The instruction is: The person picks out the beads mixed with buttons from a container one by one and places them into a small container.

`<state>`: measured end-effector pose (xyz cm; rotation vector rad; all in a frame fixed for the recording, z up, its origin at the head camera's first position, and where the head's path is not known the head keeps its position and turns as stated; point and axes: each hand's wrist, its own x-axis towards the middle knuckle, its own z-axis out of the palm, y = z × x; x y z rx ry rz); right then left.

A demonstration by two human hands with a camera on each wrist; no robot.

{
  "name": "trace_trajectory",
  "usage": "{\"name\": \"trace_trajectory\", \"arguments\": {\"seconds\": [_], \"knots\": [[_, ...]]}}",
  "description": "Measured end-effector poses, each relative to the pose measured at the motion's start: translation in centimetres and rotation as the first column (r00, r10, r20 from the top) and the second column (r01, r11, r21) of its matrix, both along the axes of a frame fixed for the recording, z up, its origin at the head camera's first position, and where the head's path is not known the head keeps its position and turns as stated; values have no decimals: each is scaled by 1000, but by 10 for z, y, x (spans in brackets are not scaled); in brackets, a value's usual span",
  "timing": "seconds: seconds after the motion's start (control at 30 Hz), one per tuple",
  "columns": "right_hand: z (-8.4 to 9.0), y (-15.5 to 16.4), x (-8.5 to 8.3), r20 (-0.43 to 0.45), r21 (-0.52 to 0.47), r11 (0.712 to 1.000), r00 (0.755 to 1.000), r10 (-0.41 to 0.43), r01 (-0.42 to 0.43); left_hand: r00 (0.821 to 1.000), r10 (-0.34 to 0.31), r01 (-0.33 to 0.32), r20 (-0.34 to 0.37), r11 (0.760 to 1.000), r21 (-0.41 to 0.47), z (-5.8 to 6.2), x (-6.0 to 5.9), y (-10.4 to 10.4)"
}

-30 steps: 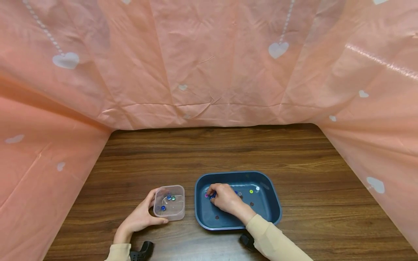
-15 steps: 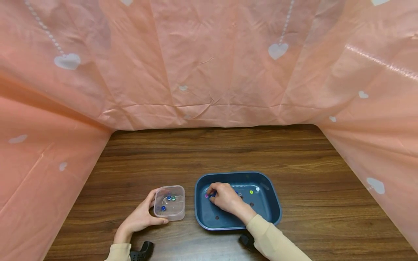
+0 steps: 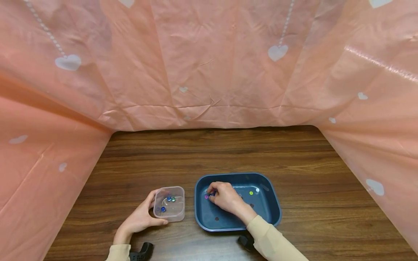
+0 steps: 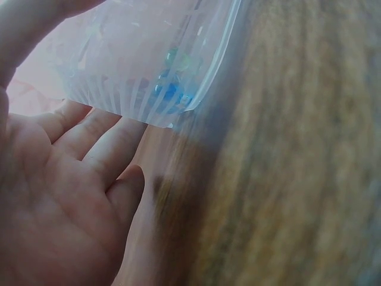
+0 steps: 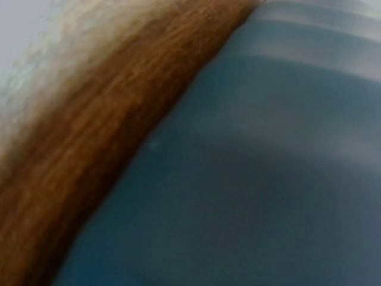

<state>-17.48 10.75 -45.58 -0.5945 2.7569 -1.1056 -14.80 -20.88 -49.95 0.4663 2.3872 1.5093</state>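
Observation:
On the left my left hand (image 3: 142, 214) grips a small clear plastic box (image 3: 177, 208), thumb along the near side and fingers round the left. Inside it lie a few blue and green glass marbles (image 3: 163, 209), also seen through the box wall (image 4: 140, 71) in the left wrist view. My right hand (image 3: 226, 198) reaches down into a dark blue tray (image 3: 228, 229). Its thumb and fingertips pinch at a small dark blue marble, mostly covered by the fingers. A pink button (image 3: 206, 197) lies beside the fingertips. The right wrist view shows only the blurred tray wall (image 5: 256, 161).
Elsewhere in the tray are a yellow button (image 3: 251, 193), a white button (image 3: 257, 190) and dark brown ones (image 3: 217, 219). Both containers stand on a wooden table (image 3: 209, 152), a narrow gap between them. Pink sheeting (image 3: 209, 72) encloses the back and sides.
My right hand's fingertips have shifted only slightly over the blue marble. The left hand and the clear box have stayed in place.

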Motion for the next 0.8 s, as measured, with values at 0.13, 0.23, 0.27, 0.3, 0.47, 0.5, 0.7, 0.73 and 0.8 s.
{"name": "trace_trajectory", "arguments": {"seconds": [0.13, 0.23, 0.27, 0.3, 0.47, 0.5, 0.7, 0.73, 0.8], "knots": [[2, 1, 0, 7, -7, 1000, 1000, -10, 10, 1000, 15, -15, 21, 1000, -1, 0, -1, 0], [3, 1, 0, 4, -12, 1000, 1000, -17, 17, 999, 23, -23, 31, 1000, -5, 0, -1, 0], [3, 2, -1, -1, -14, 1000, 1000, -20, 20, 999, 23, -23, 29, 1000, -5, 0, -1, 0], [4, 2, -1, -7, -16, 1000, 1000, -22, 22, 1000, 18, -17, 23, 1000, -7, 0, -1, 0], [4, 2, -3, -20, -33, 999, 999, -29, 28, 1000, 1, -1, 2, 1000, 1, 1, 0, -1], [5, 2, -3, -18, -37, 999, 999, -30, 30, 1000, 5, -5, 3, 1000, 2, 1, 0, -1], [7, 3, -2, -14, -68, 997, 999, -40, 39, 999, 28, -28, 23, 1000, -11, 0, -1, 0], [7, 3, -2, -16, -71, 997, 999, -40, 39, 999, 26, -25, 22, 1000, -14, 0, -1, 0], [8, 4, -2, -9, -74, 996, 999, -43, 42, 999, 29, -28, 26, 999, -21, 1, -1, 1]]}}
